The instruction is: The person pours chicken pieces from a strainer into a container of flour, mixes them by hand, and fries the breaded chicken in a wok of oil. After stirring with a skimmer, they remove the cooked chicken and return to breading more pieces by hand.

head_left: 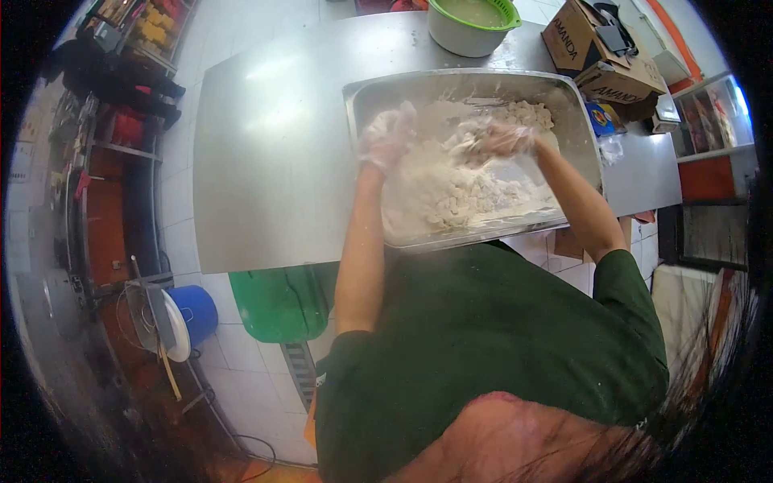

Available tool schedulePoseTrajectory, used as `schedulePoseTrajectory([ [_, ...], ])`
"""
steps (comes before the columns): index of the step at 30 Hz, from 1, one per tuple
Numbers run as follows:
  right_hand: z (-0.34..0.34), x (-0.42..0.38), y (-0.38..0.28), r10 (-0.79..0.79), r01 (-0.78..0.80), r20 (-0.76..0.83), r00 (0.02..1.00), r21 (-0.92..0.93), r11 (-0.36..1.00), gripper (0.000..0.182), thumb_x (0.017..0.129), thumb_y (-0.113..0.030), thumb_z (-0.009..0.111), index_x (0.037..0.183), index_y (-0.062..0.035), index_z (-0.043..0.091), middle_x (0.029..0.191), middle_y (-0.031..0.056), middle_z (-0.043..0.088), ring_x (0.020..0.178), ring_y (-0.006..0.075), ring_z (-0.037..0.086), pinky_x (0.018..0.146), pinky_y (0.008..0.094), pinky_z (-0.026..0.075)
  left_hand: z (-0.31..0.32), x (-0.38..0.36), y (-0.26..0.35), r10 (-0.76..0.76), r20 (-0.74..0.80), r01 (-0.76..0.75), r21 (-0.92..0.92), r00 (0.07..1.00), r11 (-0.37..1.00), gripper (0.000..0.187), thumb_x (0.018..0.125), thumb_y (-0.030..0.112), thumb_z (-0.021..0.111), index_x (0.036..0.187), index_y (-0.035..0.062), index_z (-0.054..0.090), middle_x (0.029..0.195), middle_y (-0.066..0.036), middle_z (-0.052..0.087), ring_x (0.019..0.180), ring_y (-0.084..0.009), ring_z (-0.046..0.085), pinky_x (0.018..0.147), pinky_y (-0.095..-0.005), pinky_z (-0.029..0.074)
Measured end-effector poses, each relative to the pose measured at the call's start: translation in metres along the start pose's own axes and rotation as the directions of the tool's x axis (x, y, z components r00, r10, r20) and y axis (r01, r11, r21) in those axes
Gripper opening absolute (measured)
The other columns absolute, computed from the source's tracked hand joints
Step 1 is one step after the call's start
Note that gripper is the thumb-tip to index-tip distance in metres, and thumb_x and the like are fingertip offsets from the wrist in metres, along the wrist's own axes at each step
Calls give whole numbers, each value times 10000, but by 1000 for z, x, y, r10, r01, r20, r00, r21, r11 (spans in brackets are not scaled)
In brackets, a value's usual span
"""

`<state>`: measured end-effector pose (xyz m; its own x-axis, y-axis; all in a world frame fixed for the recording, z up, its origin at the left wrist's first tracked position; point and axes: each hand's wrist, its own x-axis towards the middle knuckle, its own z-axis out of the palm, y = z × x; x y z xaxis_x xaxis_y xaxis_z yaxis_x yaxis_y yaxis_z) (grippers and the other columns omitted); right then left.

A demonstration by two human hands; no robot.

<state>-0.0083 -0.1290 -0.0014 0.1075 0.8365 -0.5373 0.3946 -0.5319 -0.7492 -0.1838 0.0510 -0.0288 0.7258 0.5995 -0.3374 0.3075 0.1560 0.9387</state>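
A deep rectangular metal tray (592,173) holds loose white flour (411,197) and many lumpy flour-coated pieces (475,197). My left hand (389,138), in a clear plastic glove, is raised over the tray's left side with its fingers curled in; what they hold, if anything, is hidden. My right hand (503,141), also gloved and dusted white, is over the middle of the tray. Its fingers are bent around a whitish floury clump, partly blurred. More coated lumps (527,115) lie in the far right corner. Flour dust hazes the air between my hands.
The tray rests on a steel table (266,169). Beyond it stands a white tub with a green strainer (475,36). At right are a cardboard box (600,52) and a blue packet (602,118). A green bin (278,304) and a blue bucket (197,312) stand below the near-left side.
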Motion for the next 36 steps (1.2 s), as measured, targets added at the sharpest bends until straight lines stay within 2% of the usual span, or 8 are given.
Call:
schedulePoseTrajectory([
  [2,-25,-18,10,-63,61,18,998,100,993,564,795,-420,625,1259,-130,488,1178,154,570,1036,285,573,952,354,434,-1,0,0,44,3,-44,45,999,998,526,800,564,579,918,53,625,743,-32,632,627,-93,576,570,-236,466],
  [5,-37,-37,23,77,-351,-462,883,-544,762,650,796,-480,589,1330,-153,414,1265,165,511,1136,320,513,1003,395,389,-1,-5,4,55,3,-55,79,998,995,524,801,560,578,916,51,631,745,-28,630,622,-95,571,585,-245,465],
  [9,23,-44,8,423,-350,-22,906,-603,717,850,760,-530,585,1409,-102,242,1375,214,366,1226,346,418,1042,417,334,0,-4,4,62,2,-62,117,998,991,563,797,579,563,958,45,632,769,-38,640,624,-109,571,608,-265,466],
  [13,83,0,-1,45,-100,-151,988,-384,918,996,675,-629,619,1371,-6,273,1172,252,544,1056,364,547,925,402,419,-2,1,-3,60,1,-59,118,998,991,591,795,584,565,999,32,622,784,-49,645,624,-113,569,611,-265,466],
  [18,143,53,-31,112,-106,-12,994,-433,895,1082,627,-582,661,1398,1,176,1114,295,558,1000,365,578,882,396,444,-1,-2,1,28,-28,-27,42,999,999,580,783,567,600,998,29,616,756,-40,628,610,-104,560,575,-252,459],
  [28,136,53,-3,-396,361,97,913,-645,674,512,676,-194,630,1180,-170,540,1038,186,608,934,328,598,805,383,484,-3,2,0,3,3,-3,38,1000,999,432,838,435,617,1038,52,605,884,-25,625,713,-114,610,543,-262,489],
  [33,76,22,-36,-70,69,56,996,12,998,516,692,-187,656,1179,-67,538,973,155,637,868,280,616,775,361,482,-4,-2,5,-14,-1,14,90,1000,996,446,820,467,625,989,53,617,810,-27,631,708,-107,610,544,-255,488],
  [36,56,38,6,247,-188,135,960,-347,919,506,726,-193,613,1207,-70,513,969,162,628,810,235,605,739,359,486,-4,-6,8,44,23,-46,76,999,996,464,816,494,617,955,51,620,791,-32,632,689,-109,607,540,-255,486],
])
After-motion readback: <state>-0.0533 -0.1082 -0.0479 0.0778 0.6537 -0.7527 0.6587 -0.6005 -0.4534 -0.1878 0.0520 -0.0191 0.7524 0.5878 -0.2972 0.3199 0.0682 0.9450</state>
